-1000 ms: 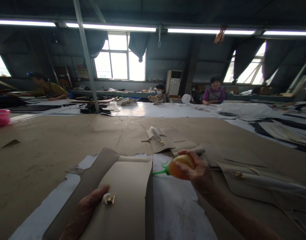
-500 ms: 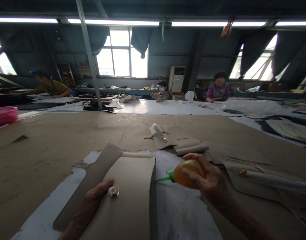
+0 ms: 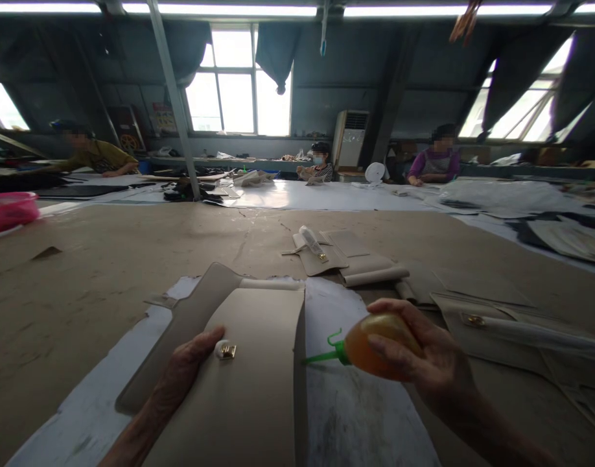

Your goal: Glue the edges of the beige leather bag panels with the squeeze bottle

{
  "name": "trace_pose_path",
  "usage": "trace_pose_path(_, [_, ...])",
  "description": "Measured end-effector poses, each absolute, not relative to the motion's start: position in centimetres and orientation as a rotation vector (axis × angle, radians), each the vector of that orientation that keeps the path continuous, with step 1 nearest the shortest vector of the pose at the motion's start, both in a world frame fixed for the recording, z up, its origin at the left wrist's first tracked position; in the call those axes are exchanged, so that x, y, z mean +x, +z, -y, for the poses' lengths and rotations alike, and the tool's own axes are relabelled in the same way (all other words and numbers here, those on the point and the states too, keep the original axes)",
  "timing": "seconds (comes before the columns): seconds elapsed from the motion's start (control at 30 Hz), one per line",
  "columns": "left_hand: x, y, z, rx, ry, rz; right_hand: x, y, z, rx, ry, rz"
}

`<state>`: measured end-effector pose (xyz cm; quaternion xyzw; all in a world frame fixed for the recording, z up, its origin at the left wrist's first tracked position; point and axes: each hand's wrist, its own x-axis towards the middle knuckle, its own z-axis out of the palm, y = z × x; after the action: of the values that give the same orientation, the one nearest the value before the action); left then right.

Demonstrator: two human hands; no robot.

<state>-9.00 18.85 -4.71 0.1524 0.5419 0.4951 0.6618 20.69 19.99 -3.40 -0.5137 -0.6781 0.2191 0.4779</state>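
A grey-beige leather bag piece [image 3: 263,383] lies in front of me, its upper panel curved upward, with a small gold clasp [image 3: 226,351] on it. My left hand [image 3: 188,366] grips the left side of this panel, thumb on top near the clasp and the other fingers hidden beneath. In my right hand [image 3: 436,353] is a squeeze bottle [image 3: 368,344] of amber liquid, held on its side. Its green nozzle [image 3: 321,357] points left, the tip at the panel's right edge; whether it touches cannot be made out.
White paper [image 3: 346,415] with ragged edges lies under the bag piece. Beyond are more leather parts [image 3: 370,266], and a bag piece with a wrapped strap [image 3: 511,327] lies right. A pink basket [image 3: 10,211] stands far left. Several people sit across the table, near a metal post [image 3: 175,97].
The bottle's nozzle has moved nearer to me along the panel's right edge. My left hand keeps its grip beside the clasp. The camera view has tipped slightly downward.
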Motion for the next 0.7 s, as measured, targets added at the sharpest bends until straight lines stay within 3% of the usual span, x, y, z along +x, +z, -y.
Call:
trace_pose_path(0.43, [-6.3, -1.3, -18.1, 0.320, 1.271, -1.305, 19.5, -4.0, -25.6, -1.217, 0.478, 1.477])
trace_pose_path(0.7, [-10.2, -7.3, -18.4, 0.450, 1.303, -1.294, 20.2, -4.4, -25.6, -1.202, 0.679, 1.214])
